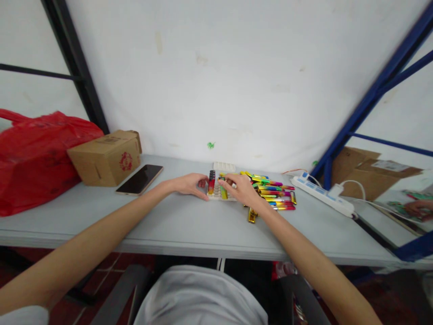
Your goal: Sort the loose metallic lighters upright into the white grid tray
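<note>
A white slotted tray [211, 197] lies on the table in front of me. A row of red lighters [211, 184] with black tops stands at its left end. My left hand [189, 184] rests beside that end, thumb and fingers apart around the tray's edge, holding nothing. Over the tray, my right hand [241, 187] pinches a shiny yellow-green lighter [223, 192]; its fingers partly cover the lighter and the slots behind. Just right of this hand, a loose pile of shiny multicoloured lighters [275, 196] spreads over the table, partly hidden by my wrist.
Another white tray [223, 166] lies behind, near the wall. To the left are a phone [140, 179], a cardboard box [106, 158] and a red plastic bag [40, 158]. A power strip [323, 195] with cables lies right. Another person's hand [419, 208] shows at the far right.
</note>
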`<state>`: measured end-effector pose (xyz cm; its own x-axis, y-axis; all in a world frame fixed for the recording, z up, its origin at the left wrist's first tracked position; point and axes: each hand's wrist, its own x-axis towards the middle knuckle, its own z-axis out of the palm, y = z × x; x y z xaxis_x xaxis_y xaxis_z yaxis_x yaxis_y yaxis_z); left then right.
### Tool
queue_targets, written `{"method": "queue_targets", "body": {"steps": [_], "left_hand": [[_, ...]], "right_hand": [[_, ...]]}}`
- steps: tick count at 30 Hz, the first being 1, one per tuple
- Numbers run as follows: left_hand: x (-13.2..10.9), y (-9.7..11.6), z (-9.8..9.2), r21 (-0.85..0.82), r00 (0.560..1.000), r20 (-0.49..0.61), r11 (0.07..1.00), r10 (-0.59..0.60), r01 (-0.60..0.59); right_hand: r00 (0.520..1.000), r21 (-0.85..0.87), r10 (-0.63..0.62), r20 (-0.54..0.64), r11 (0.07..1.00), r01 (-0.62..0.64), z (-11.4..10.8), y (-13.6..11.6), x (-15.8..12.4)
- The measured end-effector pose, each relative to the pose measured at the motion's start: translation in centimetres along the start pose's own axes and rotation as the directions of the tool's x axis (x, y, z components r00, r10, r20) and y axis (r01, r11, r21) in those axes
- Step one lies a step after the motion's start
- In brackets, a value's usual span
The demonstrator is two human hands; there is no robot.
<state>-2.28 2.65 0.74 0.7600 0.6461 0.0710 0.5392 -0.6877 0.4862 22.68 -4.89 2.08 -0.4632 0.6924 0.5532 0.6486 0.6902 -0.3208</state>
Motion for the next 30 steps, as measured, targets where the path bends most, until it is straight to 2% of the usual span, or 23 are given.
{"method": "queue_targets", "body": {"steps": [5, 12, 15, 18, 21, 23, 28, 30], "left_hand": [[0.1, 0.2, 0.1, 0.004, 1.000, -0.014, 1.000, -0.016, 0.016], [0.2, 0.2, 0.3, 0.005, 1.000, -0.015, 1.000, -0.013, 0.013], [0.1, 0.4, 0.2, 0.007, 1.000, -0.011, 1.000, -0.015, 0.015], [0.0, 0.5, 0.1, 0.027, 1.000, -0.017, 0.999, -0.026, 0.027], [0.0, 0.6, 0.1, 0.020, 0.999, -0.017, 0.999, -0.028, 0.028], [0.0, 0.6, 0.1, 0.010, 0.999, -0.017, 0.999, -0.042, 0.042], [0.0, 0.8, 0.1, 0.022, 0.998, -0.017, 0.998, -0.060, 0.060], [-0.1, 1.0, 0.0, 0.033, 0.998, -0.024, 0.998, -0.060, 0.061]], "right_hand": [[0.998, 0.122, 0.024, 0.055, 0.992, -0.031, 0.5, 0.0, -0.1], [0.984, -0.081, -0.102, 0.147, 0.990, 0.115, 1.5, 0.4, 0.2], [0.986, -0.158, -0.079, 0.149, 0.982, 0.103, 1.9, 0.0, 0.5], [0.980, -0.137, -0.039, 0.197, 0.988, 0.067, 1.7, -0.2, 0.5], [0.974, -0.116, -0.029, 0.223, 0.992, 0.056, 0.5, 0.5, 0.4], [0.976, -0.168, -0.010, 0.217, 0.985, 0.048, -1.1, 1.7, 0.3], [0.968, -0.361, 0.148, 0.203, 0.930, -0.066, -5.6, 5.5, -0.4], [0.956, -0.364, 0.185, 0.229, 0.927, -0.092, -6.8, 6.2, -0.8]]}}
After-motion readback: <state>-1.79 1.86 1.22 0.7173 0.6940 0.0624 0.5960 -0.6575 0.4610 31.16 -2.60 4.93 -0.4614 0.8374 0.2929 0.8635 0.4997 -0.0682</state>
